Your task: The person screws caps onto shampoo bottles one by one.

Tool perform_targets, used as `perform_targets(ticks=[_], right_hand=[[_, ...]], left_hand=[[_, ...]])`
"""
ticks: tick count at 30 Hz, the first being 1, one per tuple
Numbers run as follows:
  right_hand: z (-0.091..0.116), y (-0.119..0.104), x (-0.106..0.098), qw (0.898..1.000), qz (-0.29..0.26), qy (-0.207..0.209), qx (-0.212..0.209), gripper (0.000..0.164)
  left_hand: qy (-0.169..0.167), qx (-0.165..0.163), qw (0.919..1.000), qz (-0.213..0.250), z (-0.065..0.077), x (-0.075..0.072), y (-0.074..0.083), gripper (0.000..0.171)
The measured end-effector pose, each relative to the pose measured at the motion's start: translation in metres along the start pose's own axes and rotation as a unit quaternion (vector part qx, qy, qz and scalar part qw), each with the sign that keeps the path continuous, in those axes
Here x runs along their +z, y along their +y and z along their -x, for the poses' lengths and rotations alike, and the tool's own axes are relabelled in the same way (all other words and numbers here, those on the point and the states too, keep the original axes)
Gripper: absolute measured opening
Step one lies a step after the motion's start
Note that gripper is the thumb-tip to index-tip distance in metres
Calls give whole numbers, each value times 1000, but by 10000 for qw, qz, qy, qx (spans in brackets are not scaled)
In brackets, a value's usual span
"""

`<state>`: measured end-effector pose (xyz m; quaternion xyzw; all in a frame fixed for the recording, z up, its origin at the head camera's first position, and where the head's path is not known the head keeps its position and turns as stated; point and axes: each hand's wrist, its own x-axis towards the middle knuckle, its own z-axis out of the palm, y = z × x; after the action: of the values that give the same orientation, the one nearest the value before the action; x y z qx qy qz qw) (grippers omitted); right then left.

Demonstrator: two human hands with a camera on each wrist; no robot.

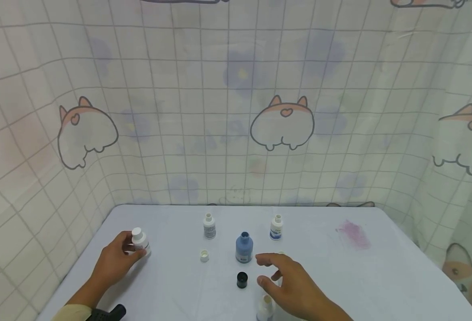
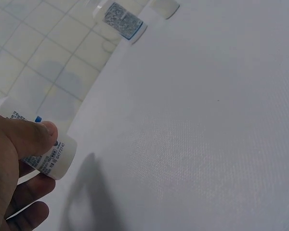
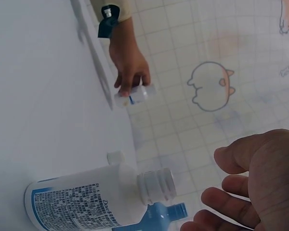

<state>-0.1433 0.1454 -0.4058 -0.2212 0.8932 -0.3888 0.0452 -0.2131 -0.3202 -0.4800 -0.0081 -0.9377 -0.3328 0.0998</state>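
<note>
Gripping the capped white bottle at the far left of the table, your left hand has thumb and fingers clamped round its sides; the left wrist view shows the thumb pressed over the printed label. You cannot tell from these views whether that bottle's base touches the tabletop. To its right, well apart, lies a small white cap, with an uncapped white bottle standing behind it, near the back edge. Next along, you have a black cap in front of a blue bottle, which stands upright with its mouth open. Nearer you and slightly right is another uncapped white bottle, cut off by the lower edge of the head view; farther back stands a third uncapped one, with a blue band low on its label. Your right hand hovers beside the near bottle, its fingers bent and the thumb well apart from them. Farther right, a pinkish stain marks the tabletop.
</note>
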Motion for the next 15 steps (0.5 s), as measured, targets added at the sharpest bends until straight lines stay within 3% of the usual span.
perform_targets(ticks=[15], right_hand=[[1,3,0,9998,76,163,-39,43]], left_hand=[[43,-139,9999,-44,-8,1,-3,66]])
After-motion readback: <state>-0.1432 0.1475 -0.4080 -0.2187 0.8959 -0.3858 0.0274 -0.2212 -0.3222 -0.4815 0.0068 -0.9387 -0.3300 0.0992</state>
